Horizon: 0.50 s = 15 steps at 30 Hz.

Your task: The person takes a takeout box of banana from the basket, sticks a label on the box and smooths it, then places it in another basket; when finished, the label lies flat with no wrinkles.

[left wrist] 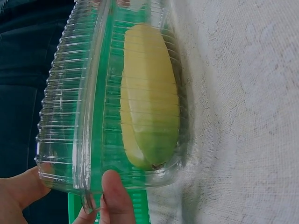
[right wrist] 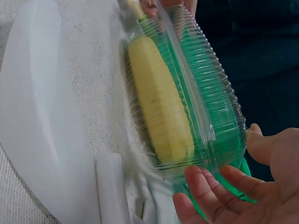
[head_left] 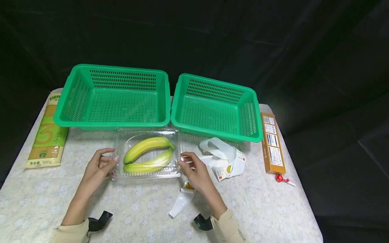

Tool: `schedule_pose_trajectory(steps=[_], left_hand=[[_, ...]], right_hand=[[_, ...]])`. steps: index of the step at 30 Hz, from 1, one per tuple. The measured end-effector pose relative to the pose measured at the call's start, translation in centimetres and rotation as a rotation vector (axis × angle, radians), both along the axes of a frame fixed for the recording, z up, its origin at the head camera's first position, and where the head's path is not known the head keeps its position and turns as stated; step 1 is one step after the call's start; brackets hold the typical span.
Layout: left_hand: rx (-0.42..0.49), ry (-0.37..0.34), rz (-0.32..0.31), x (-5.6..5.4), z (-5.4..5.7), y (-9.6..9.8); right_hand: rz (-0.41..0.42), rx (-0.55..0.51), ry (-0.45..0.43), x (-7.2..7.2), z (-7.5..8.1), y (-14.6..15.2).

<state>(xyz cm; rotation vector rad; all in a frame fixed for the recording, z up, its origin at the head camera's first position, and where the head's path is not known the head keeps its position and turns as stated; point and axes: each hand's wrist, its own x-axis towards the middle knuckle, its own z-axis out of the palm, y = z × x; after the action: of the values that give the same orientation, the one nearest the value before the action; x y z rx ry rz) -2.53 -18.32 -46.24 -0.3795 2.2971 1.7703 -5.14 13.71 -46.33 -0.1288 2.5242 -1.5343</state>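
Observation:
A clear plastic clamshell box [head_left: 178, 148] with its lid down lies in front of the green baskets, with two yellow-green bananas [head_left: 149, 148] inside. My left hand [head_left: 101, 165] holds the box by its left end, thumb and fingers around the rim. At the opposite end my right hand [head_left: 196, 170] grips it, fingertips low on the side and thumb at the lid. Through the ribbed wall a banana [left wrist: 152, 98] shows in the left wrist view; the right wrist view has a banana [right wrist: 161, 102] too. A white strip of banana labels [head_left: 225, 152] lies beside my right hand.
Two green baskets, a left one [head_left: 112, 124] and a right one [head_left: 218, 135], stand behind the box. A noodle packet [head_left: 48, 135] lies far left. On the right are an orange-brown carton [head_left: 273, 145] and a red lollipop [head_left: 279, 178].

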Motion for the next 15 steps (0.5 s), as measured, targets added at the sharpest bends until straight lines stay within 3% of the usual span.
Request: schedule_pose_trajectory(steps=[7,15], left_hand=[[0.018,0.014,0.016,0.12,-0.1,0.01],[0.029,0.035,-0.003,0.05,-0.12,-0.24]], right_hand=[[0.007,-0.031,-0.02,0.09,-0.07,-0.13],[0.051,0.051,0.003,0.27,0.2,0.45]])
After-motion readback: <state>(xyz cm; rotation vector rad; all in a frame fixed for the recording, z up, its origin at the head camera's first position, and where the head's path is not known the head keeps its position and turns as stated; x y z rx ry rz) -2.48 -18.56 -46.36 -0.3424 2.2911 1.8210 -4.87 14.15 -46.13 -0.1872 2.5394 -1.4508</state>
